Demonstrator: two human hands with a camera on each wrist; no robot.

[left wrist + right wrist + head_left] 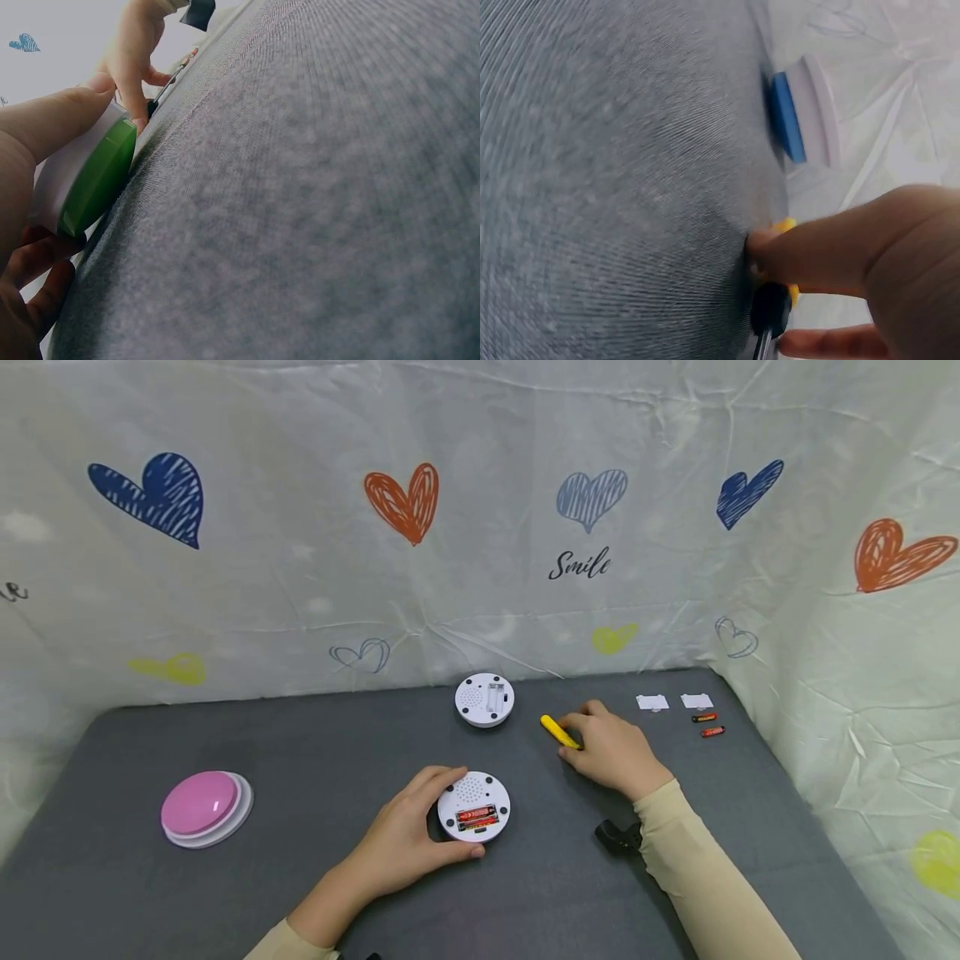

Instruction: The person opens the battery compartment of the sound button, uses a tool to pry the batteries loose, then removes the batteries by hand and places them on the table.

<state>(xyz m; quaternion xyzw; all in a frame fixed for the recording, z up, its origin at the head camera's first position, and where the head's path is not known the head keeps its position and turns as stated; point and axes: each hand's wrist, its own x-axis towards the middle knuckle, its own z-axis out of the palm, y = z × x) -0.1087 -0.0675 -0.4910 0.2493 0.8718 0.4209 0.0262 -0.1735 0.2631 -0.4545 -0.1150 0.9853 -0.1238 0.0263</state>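
My left hand (405, 827) grips a round white button device (491, 789) by its rim, thumb at the near side and fingers at the far side. It lies upside down; two red batteries (477, 817) sit in its uncovered compartment. Its green dome (101, 176) faces the cloth in the left wrist view. To the right, my right hand (618, 752) pinches a screwdriver with a yellow handle (558, 731) low over the table. The black collar (771, 307) and part of the metal shaft show in the right wrist view.
Another upturned white button device (472, 714), blue underneath, stands at the back with a bare battery slot. A pink button (198, 803) is at left. Two white covers (652, 702) and two loose batteries (712, 732) lie at back right on the grey cloth (315, 752).
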